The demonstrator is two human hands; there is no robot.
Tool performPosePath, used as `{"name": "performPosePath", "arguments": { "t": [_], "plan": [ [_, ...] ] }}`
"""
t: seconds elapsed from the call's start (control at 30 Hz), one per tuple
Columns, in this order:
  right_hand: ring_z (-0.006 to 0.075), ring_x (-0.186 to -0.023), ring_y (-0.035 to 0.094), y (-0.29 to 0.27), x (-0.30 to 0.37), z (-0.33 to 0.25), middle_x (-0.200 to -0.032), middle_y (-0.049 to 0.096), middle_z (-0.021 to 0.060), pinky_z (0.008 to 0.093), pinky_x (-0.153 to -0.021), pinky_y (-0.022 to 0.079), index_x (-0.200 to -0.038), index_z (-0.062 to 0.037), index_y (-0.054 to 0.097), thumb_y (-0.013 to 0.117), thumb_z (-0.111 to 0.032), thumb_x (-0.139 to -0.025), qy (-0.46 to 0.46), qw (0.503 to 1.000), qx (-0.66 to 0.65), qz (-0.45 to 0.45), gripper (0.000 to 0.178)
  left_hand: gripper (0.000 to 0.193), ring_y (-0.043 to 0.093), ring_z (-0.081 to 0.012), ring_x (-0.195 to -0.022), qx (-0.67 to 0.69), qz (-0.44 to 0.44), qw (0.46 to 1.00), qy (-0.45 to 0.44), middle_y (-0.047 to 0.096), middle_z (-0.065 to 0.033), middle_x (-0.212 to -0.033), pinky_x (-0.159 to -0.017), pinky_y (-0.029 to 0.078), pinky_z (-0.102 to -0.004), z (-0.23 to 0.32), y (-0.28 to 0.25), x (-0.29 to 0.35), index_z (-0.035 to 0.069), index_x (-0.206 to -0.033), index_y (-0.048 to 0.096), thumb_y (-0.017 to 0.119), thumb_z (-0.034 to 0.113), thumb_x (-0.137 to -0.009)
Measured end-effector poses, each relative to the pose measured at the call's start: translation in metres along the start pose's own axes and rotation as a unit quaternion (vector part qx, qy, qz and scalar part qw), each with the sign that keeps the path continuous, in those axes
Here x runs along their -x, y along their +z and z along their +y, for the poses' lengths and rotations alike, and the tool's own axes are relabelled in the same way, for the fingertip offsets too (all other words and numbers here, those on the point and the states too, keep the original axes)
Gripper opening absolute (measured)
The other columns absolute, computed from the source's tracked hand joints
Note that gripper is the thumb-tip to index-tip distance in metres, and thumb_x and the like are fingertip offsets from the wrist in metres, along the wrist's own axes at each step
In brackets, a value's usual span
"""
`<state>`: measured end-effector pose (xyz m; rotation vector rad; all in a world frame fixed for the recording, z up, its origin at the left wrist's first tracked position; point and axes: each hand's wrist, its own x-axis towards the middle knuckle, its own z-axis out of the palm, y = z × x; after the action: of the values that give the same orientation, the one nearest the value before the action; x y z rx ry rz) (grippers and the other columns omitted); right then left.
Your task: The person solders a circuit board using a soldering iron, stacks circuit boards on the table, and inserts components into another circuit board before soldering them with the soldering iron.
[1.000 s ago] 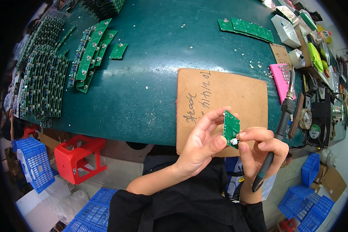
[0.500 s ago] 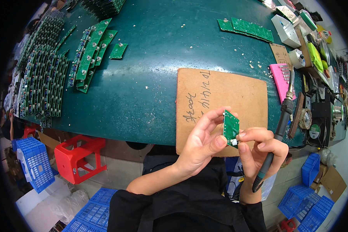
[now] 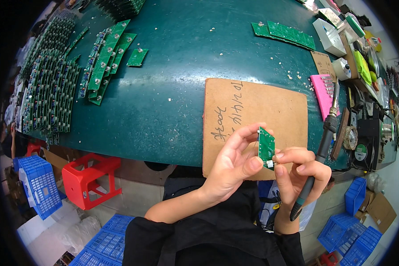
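Note:
My left hand point(image 3: 229, 173) grips a small green circuit board point(image 3: 266, 144) by its edges, thumb at the lower edge, and holds it tilted above a brown cardboard sheet point(image 3: 281, 111). A small white connector point(image 3: 269, 164) sits at the board's lower end. Closed around the dark handle of a soldering iron point(image 3: 318, 166) is my right hand point(image 3: 306, 177); the iron's metal end points up and away from the board. Thumb and forefinger of that same hand pinch close beside the connector. Whether they touch it or hold something tiny, I cannot make out.
Stacked circuit boards point(image 3: 51, 93) fill the table's left side, with loose board strips point(image 3: 108, 55) and one small board point(image 3: 137, 57) beside them. More strips point(image 3: 290, 35) lie at the back right. A pink block point(image 3: 322, 93) stands near the iron's end. Red stool point(image 3: 82, 181) and blue crates point(image 3: 40, 186) are below.
Almost nothing differs. The board and both hands appear shifted very slightly, with the same grips on the board and the iron.

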<state>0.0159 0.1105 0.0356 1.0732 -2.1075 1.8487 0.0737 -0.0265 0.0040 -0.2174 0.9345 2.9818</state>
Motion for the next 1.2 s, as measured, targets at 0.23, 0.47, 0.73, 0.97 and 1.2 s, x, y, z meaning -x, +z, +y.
{"name": "performPosePath", "arguments": {
  "t": [0.23,0.47,0.73,0.97,1.2],
  "plan": [
    [0.0294,-0.084,0.067,-0.001,0.000,0.001,-0.091,0.066,0.0210,0.0405,-0.077,0.055,-0.101,-0.0070,0.037,0.067,0.011,-0.081,-0.004,1.000,-0.001,0.004,0.040,0.084,0.042,-0.0242,-0.132,-0.002,-0.002,1.000,0.007,0.041,-0.0158,-0.141,-0.110,0.035,-0.0398,0.001,0.002,0.000,0.005,-0.146,0.029,0.075,0.040,-0.084],
    [0.0296,-0.084,0.067,0.000,0.001,0.002,-0.091,0.066,0.0209,0.0407,-0.077,0.054,-0.101,-0.0070,0.037,0.067,0.011,-0.082,-0.004,1.000,-0.010,0.003,0.040,0.083,0.040,-0.0243,-0.133,-0.002,-0.007,1.000,0.010,0.041,-0.0160,-0.142,-0.110,0.034,-0.0400,0.001,0.001,0.001,0.006,-0.146,0.028,0.074,0.040,-0.085],
    [0.0300,-0.084,0.067,0.000,-0.002,-0.003,-0.092,0.067,0.0197,0.0437,-0.079,0.056,-0.101,-0.0079,0.039,0.068,0.009,-0.082,-0.019,0.999,0.041,-0.022,0.039,0.083,0.051,-0.0286,-0.125,-0.007,0.000,1.000,0.020,0.042,-0.0147,-0.138,-0.106,0.040,-0.0420,-0.001,0.000,-0.001,0.005,-0.146,0.028,0.074,0.038,-0.086],
    [0.0300,-0.084,0.068,0.001,-0.004,-0.004,-0.093,0.070,0.0188,0.0422,-0.078,0.056,-0.099,-0.0076,0.045,0.070,0.008,-0.081,-0.033,0.997,0.056,-0.029,0.035,0.079,0.051,-0.0264,-0.123,-0.012,0.009,1.000,0.016,0.043,-0.0123,-0.137,-0.105,0.043,-0.0413,-0.004,-0.002,-0.001,0.008,-0.145,0.029,0.073,0.035,-0.086],
    [0.0317,-0.083,0.069,0.007,-0.001,0.009,-0.101,0.069,0.0208,0.0381,-0.072,0.057,-0.104,-0.0061,0.051,0.074,0.010,-0.076,-0.094,0.980,0.172,-0.040,0.039,0.066,0.050,-0.0205,-0.124,0.042,0.047,0.998,-0.015,0.044,-0.0092,-0.137,-0.101,0.045,-0.0374,-0.005,-0.002,-0.001,0.010,-0.142,0.031,0.068,0.030,-0.092]
  ]
}}
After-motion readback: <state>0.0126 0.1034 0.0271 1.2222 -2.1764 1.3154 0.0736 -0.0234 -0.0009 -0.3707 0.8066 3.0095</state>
